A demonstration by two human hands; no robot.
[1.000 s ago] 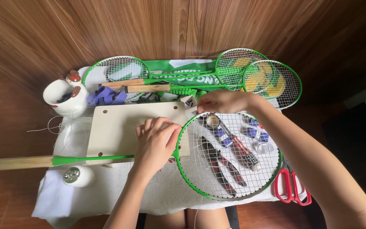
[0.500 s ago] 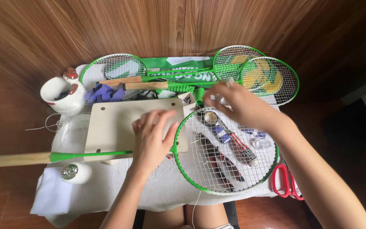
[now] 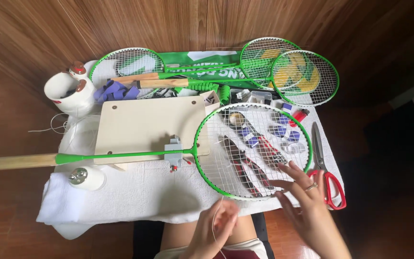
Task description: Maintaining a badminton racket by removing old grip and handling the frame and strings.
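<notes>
A green badminton racket (image 3: pixel 252 151) lies across the white towel (image 3: pixel 135 192), its shaft held in a small grey clamp (image 3: pixel 174 153) at the edge of a pale wooden board (image 3: pixel 149 122). My left hand (image 3: pixel 214 230) is below the racket head, fingers pinched on a thin white string (image 3: pixel 218 211) that runs up to the frame. My right hand (image 3: pixel 307 206) rests with fingers spread on the lower right strings, a ring on one finger. Pliers (image 3: pixel 238 165) and small blue clips lie under the strung head.
Red-handled scissors (image 3: pixel 327 172) lie right of the racket head. Three more green rackets (image 3: pixel 288 72) and a green bag lie at the back. A white mug (image 3: pixel 65 93) stands at the left, a small white container (image 3: pixel 85 177) near the wooden handle (image 3: pixel 15 161).
Both hands left the racket's throat and top and came down toward me. The left now pinches the string below the frame; the right sits on the lower right strings. The clamp is now uncovered.
</notes>
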